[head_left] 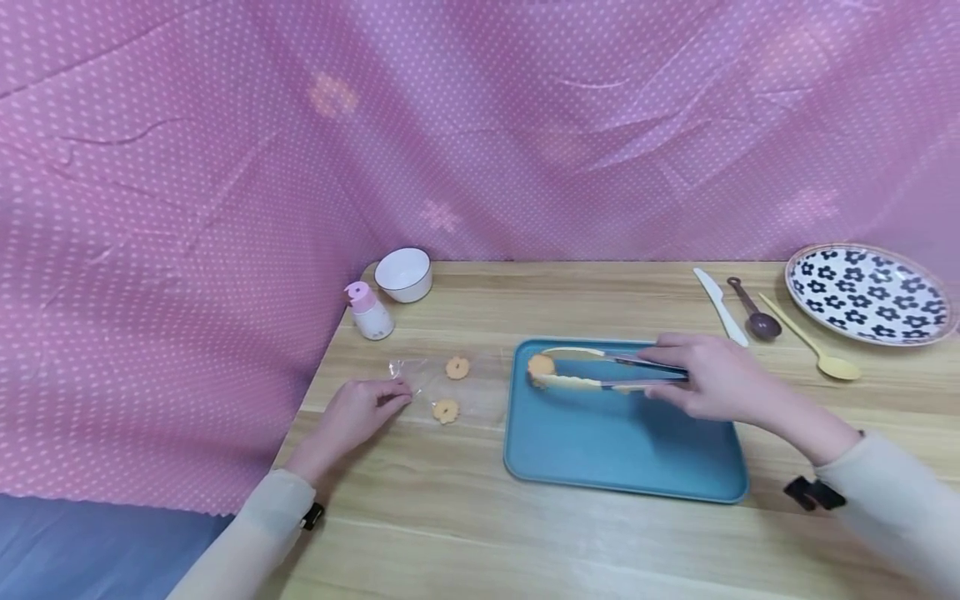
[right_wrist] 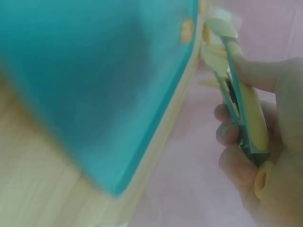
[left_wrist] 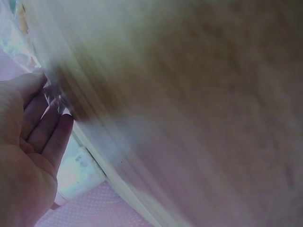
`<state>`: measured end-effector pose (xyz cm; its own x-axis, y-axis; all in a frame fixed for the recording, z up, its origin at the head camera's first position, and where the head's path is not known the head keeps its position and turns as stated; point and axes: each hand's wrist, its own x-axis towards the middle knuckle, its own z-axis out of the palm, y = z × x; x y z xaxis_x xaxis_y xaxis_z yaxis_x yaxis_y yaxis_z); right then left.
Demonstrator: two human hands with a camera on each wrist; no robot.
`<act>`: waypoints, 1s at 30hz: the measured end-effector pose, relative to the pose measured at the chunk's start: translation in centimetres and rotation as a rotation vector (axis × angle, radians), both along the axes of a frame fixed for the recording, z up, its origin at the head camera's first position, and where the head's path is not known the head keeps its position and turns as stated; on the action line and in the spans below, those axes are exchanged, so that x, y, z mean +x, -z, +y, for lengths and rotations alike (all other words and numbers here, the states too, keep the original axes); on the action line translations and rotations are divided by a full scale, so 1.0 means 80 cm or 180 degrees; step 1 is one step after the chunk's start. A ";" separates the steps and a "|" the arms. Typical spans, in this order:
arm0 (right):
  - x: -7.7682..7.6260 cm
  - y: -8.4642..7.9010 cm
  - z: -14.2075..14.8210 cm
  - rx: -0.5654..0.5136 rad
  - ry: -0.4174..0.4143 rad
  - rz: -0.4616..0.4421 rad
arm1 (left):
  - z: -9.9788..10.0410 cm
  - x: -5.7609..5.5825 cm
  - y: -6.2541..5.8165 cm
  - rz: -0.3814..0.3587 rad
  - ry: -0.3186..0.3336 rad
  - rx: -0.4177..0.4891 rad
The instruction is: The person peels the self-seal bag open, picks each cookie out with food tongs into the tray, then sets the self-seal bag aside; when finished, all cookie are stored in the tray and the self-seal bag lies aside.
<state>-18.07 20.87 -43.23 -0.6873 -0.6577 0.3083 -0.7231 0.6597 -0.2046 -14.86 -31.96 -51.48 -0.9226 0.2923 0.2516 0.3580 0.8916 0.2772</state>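
On the left of the table, my left hand point(head_left: 367, 408) pinches the open edge of a clear plastic bag point(head_left: 412, 385). Two flower-shaped cookies, one upper cookie point(head_left: 457, 367) and one lower cookie point(head_left: 446, 411), lie at the bag. My right hand point(head_left: 708, 377) grips tongs point(head_left: 573, 382) with cream tips and dark handles. A cookie point(head_left: 541, 365) is between the tong tips, above the left end of the blue tray point(head_left: 622, 467). In the right wrist view, another cookie point(right_wrist: 187, 30) shows at the tray, blurred. The left wrist view shows the left hand's fingers point(left_wrist: 54, 137) at the bag edge.
A white bowl point(head_left: 405, 275) and a pink-topped pump bottle point(head_left: 370, 312) stand at the back left. Back right are a white knife point(head_left: 722, 307), a brown scoop point(head_left: 762, 325), a yellow spoon point(head_left: 836, 367) and a flower-patterned plate point(head_left: 870, 293). A pink dotted cloth point(head_left: 525, 133) hangs behind.
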 end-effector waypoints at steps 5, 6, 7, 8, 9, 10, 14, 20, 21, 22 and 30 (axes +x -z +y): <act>0.009 0.001 0.043 0.0059 0.0117 0.0033 | -0.001 0.000 0.001 -0.0007 0.0006 -0.0031; 0.011 0.003 0.049 0.0101 0.0155 0.0006 | -0.001 0.001 0.001 -0.0009 0.0010 -0.0024; 0.012 0.005 0.055 0.0151 0.0204 -0.0020 | -0.001 0.001 0.001 -0.0012 0.0013 -0.0016; 0.012 0.007 0.059 0.0194 0.0248 -0.0046 | -0.001 0.001 0.001 -0.0012 0.0011 -0.0004; 0.013 0.010 0.063 0.0234 0.0289 -0.0077 | -0.001 0.001 0.001 -0.0015 0.0009 0.0011; 0.013 0.012 0.066 0.0272 0.0331 -0.0098 | -0.001 0.001 0.000 -0.0017 0.0004 0.0025; 0.013 0.013 0.069 0.0303 0.0430 -0.0081 | 0.000 0.001 0.000 -0.0027 -0.0002 0.0043; 0.005 0.001 0.029 0.0179 0.0195 -0.0092 | -0.003 0.001 0.000 -0.0033 -0.0016 0.0014; 0.003 0.000 0.019 0.0166 0.0122 -0.0117 | -0.003 0.001 -0.001 -0.0025 -0.0016 0.0018; 0.001 0.000 0.008 0.0169 0.0051 -0.0146 | -0.004 0.001 -0.001 -0.0023 -0.0012 0.0022; -0.016 0.009 -0.070 0.0350 -0.0305 -0.0274 | -0.004 0.000 0.001 -0.0140 -0.0013 0.0040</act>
<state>-19.38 15.28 -43.91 -0.6405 -0.7481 0.1734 -0.7668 0.6103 -0.1990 -14.89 -32.31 -51.52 -0.9340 0.2856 0.2145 0.3417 0.8893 0.3039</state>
